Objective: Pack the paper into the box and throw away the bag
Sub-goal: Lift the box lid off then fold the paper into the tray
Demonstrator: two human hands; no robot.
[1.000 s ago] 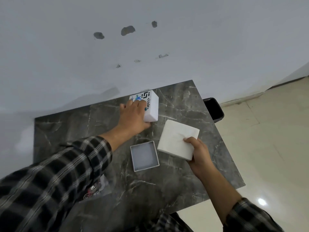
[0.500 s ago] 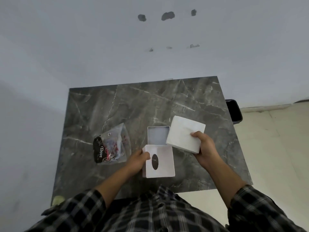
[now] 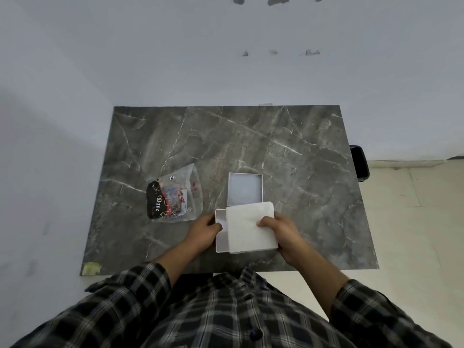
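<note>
White paper [image 3: 251, 227] over box [image 3: 221, 234], bag [image 3: 174, 194] leftward

soft, even, rather dim light with a cool cast; no hard shadows. the wall [image 3: 75, 151] darkens toward the lower left of the frame. wide-angle bending bows the table [image 3: 251, 136] edges. the right hand [image 3: 283, 232] looks slightly motion-blurred, and fine detail is soft throughout.

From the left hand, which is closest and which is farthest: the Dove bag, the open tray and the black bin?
Measured from the left hand in the head view:
1. Dove bag, just up and to its left on the table.
2. Open tray, up and to its right, a bit farther.
3. Black bin, off the table's right edge, by far the farthest.
</note>
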